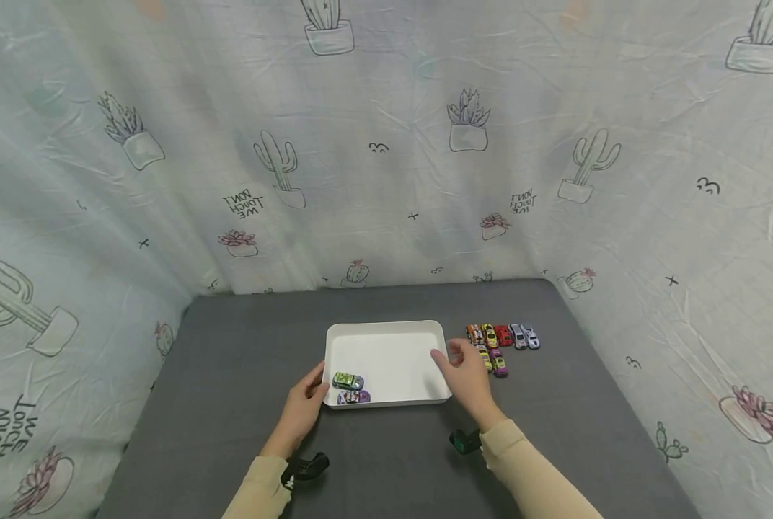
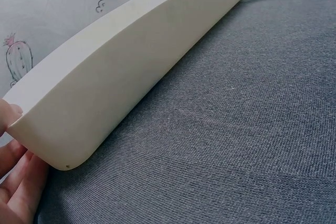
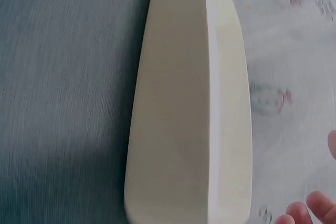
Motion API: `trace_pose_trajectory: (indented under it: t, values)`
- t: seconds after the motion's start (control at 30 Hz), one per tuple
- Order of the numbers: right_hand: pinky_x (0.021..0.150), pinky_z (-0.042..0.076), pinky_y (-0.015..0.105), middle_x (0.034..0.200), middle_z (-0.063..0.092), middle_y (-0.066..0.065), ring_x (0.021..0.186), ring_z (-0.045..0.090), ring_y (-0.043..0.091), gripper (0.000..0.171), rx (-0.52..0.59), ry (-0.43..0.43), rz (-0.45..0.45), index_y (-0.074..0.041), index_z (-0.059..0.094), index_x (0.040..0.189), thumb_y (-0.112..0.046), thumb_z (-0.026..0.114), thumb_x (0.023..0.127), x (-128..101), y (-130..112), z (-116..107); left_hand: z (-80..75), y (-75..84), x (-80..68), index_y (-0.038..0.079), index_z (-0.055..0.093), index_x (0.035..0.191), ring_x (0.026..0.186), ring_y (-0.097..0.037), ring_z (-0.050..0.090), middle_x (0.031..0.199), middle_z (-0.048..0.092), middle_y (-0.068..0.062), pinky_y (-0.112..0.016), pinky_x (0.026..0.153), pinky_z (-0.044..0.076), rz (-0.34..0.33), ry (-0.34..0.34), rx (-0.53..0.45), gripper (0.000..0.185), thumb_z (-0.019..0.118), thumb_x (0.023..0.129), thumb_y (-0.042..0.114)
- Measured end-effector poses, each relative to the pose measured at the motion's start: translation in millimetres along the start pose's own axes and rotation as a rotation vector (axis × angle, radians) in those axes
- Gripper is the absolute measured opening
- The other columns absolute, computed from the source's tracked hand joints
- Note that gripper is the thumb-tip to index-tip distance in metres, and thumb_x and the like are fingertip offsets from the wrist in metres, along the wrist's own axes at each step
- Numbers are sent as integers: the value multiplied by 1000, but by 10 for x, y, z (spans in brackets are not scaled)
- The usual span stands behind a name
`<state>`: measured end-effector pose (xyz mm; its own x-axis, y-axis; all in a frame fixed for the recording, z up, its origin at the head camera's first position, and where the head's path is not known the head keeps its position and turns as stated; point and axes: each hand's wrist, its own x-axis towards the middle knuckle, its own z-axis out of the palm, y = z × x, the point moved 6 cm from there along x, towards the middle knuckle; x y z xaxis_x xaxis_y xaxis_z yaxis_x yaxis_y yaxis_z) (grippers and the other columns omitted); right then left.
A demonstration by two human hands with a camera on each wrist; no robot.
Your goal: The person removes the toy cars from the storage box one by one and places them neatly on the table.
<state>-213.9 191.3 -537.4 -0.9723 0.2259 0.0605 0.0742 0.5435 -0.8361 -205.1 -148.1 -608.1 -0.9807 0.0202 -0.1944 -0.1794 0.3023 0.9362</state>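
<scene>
A white rectangular tray (image 1: 386, 328) lies on the grey table. My left hand (image 1: 303, 404) grips its left end near the front corner; in the left wrist view the thumb (image 2: 9, 113) is over the rim, fingers against the outer wall. Inside the tray, at its front left, are a green toy car (image 1: 347, 381) and a purple-and-white toy car (image 1: 354, 397). Over the tray's right edge hovers my right hand (image 1: 467, 375), thumb and fingers apart, nothing between them. The right wrist view has its fingertips (image 3: 320, 203) beside the tray wall.
Right of the tray, several toy cars stand in two rows, among them a red car (image 1: 504, 335) and a purple-and-yellow car (image 1: 499, 362). My right hand partly covers the nearer row. A cactus-print cloth (image 1: 386, 180) hangs behind and beside the table (image 1: 250, 346).
</scene>
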Motion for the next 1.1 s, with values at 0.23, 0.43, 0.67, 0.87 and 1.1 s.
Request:
trace_pose_trajectory:
  t: [0.23, 0.43, 0.67, 0.87, 1.1]
  values:
    - [75, 47, 37, 106, 62, 10, 89, 56, 20, 49, -10, -100, -76, -7, 63, 120, -42, 71, 87, -118, -264, 431, -19, 1, -10, 24, 39, 150, 122, -25, 51, 142, 49, -8, -47, 100, 42, 5, -3, -7, 51, 54, 101, 18]
    - [73, 48, 35, 108, 63, 10, 89, 57, 19, 52, -26, -228, -121, -9, 61, 124, -45, 69, 88, -205, -428, 809, -26, -18, -1, 24, 39, 150, 121, -25, 51, 142, 49, -9, -47, 99, 42, 11, -5, -22, 51, 54, 101, 18]
    - [71, 50, 36, 109, 62, 10, 89, 57, 19, 52, -28, -361, -132, -6, 61, 125, -41, 71, 87, -249, -588, 1161, -33, -18, 8, 21, 40, 149, 121, -25, 52, 142, 49, -10, -47, 99, 42, 21, 2, -29, 51, 55, 101, 17]
    - [74, 50, 37, 111, 62, 9, 92, 59, 19, 48, -68, -451, -83, -8, 61, 125, -37, 72, 87, -269, -638, 1411, -30, -4, 0, 22, 40, 149, 117, -23, 55, 140, 51, -9, -46, 97, 44, 23, -7, -27, 51, 55, 100, 19]
    - [76, 51, 37, 108, 64, 8, 94, 61, 21, 44, -64, -495, -78, -7, 63, 122, -31, 74, 86, -259, -649, 1581, -25, 10, -10, 23, 41, 149, 118, -24, 54, 140, 51, -9, -48, 99, 43, 21, -14, -35, 51, 56, 100, 20]
